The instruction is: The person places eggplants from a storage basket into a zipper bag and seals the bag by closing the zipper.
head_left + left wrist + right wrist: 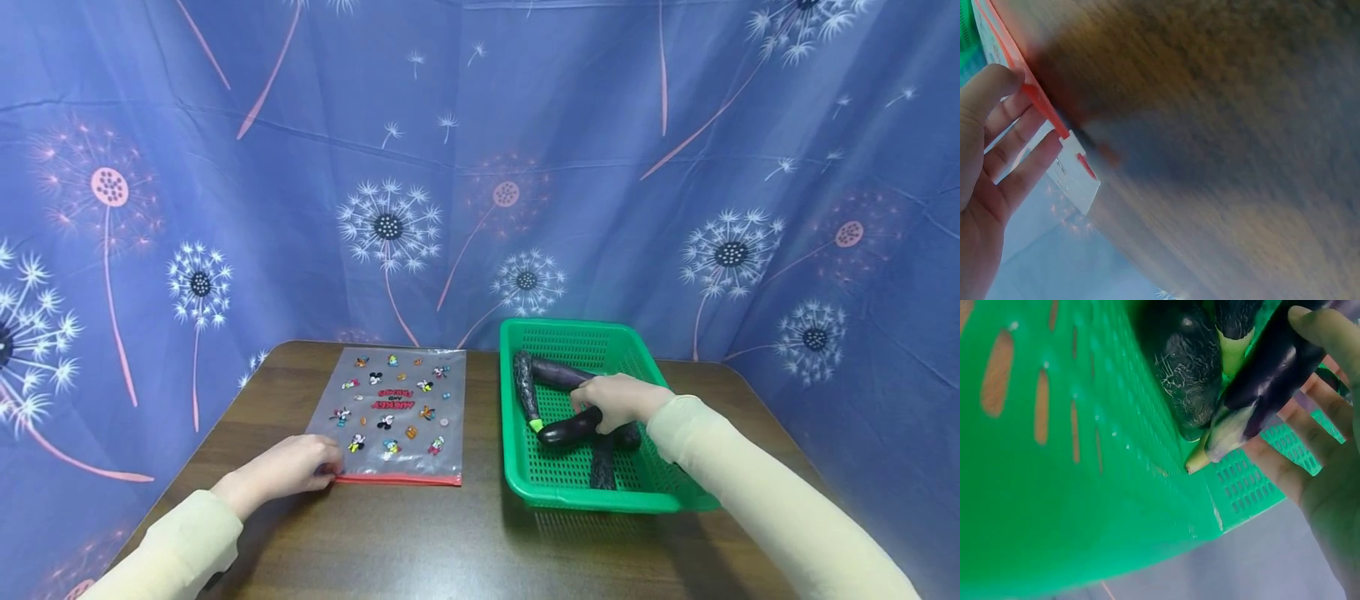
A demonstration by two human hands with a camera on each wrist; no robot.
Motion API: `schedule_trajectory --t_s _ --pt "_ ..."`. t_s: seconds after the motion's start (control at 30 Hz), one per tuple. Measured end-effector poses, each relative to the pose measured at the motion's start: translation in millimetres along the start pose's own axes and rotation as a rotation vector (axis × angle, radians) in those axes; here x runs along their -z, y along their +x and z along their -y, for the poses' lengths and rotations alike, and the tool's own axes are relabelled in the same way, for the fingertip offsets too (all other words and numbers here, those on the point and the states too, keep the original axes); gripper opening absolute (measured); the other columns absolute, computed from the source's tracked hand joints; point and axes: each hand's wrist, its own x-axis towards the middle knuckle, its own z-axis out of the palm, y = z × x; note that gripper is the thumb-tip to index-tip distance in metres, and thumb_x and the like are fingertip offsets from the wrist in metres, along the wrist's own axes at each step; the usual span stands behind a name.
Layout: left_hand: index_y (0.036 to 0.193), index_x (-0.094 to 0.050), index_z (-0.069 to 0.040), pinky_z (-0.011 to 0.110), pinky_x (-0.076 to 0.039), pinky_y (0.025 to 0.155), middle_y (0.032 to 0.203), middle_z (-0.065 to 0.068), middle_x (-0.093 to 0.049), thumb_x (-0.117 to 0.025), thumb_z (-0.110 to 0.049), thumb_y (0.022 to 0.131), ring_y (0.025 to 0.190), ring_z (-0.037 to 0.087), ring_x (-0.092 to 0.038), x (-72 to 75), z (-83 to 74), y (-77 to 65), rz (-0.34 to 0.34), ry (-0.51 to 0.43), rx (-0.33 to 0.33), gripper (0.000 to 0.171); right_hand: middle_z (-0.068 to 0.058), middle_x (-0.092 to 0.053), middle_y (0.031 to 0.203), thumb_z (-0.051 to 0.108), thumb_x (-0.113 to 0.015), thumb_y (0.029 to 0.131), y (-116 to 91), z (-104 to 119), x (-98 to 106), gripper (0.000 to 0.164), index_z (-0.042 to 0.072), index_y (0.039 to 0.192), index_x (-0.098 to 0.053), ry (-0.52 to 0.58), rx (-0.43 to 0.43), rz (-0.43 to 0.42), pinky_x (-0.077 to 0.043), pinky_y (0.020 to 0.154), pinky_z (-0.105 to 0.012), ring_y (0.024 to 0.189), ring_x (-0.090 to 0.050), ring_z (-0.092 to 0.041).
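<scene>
My left hand pinches the near left corner of a clear zip bag printed with cartoon figures, which lies flat on the table. In the left wrist view the thumb lies over the red zip strip, with fingers behind it. My right hand reaches into a green plastic basket and grips a glossy dark eggplant. Its pale stem end points toward a basket corner in the right wrist view. Beside it lie several more eggplants, one wrinkled eggplant with a bright green tip.
The brown wooden table carries the bag at left and the basket at right, with a strip of wood between them. A blue curtain with dandelion prints hangs behind and along both sides.
</scene>
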Motion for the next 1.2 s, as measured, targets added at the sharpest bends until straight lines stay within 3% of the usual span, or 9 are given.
schedule_trajectory --t_s 0.27,0.47,0.67,0.9,1.2 --pt "0.069 -0.056 -0.025 0.022 -0.039 0.052 0.067 -0.017 -0.048 -0.071 -0.006 0.07 0.06 -0.002 -0.042 1.7 -2.5 0.8 -0.042 0.07 0.027 0.024 0.007 -0.061 0.094 0.018 -0.08 0.07 -10.5 -4.8 12.7 0.033 0.026 0.095 -0.06 -0.015 -0.002 -0.06 -0.043 0.057 -0.03 0.077 -0.054 -0.013" --pt "0.069 -0.054 -0.024 0.021 -0.039 0.051 0.068 -0.016 -0.045 -0.073 -0.007 0.067 0.06 0.0 -0.041 -0.2 -0.4 0.3 -0.155 0.149 -0.007 0.026 0.011 -0.057 0.084 0.026 -0.081 0.07 -15.5 -7.7 18.7 0.031 0.027 0.091 -0.058 -0.03 0.003 -0.093 -0.038 0.053 -0.028 0.067 -0.046 -0.009" --pt "0.068 -0.051 -0.022 0.022 -0.039 0.049 0.067 -0.013 -0.043 -0.077 -0.007 0.065 0.059 0.002 -0.041 -0.6 3.6 2.4 -0.247 0.218 -0.035 0.03 0.008 -0.058 0.089 0.026 -0.078 0.072 -20.5 -9.4 28.6 0.032 0.024 0.097 -0.059 -0.025 -0.01 -0.087 -0.039 0.053 -0.029 0.07 -0.049 -0.01" --pt "0.069 -0.05 -0.021 0.025 -0.042 0.05 0.07 -0.012 -0.044 -0.075 -0.007 0.067 0.061 0.005 -0.044 2.0 2.6 4.9 -0.298 0.255 -0.033 0.029 0.008 -0.061 0.094 0.031 -0.077 0.075 -24.0 -4.5 40.8 0.034 0.023 0.103 -0.06 -0.01 -0.005 -0.106 -0.045 0.059 -0.029 0.081 -0.056 -0.01" --pt "0.074 -0.051 -0.018 0.027 -0.044 0.054 0.078 -0.008 -0.05 -0.072 -0.005 0.067 0.068 0.008 -0.049 8.5 -4.6 9.3 -0.346 0.277 -0.035 0.025 0.008 -0.061 0.097 0.034 -0.074 0.076 -22.7 9.1 58.9 0.035 0.024 0.107 -0.06 -0.009 -0.006 -0.125 -0.041 0.055 -0.026 0.076 -0.054 -0.007"
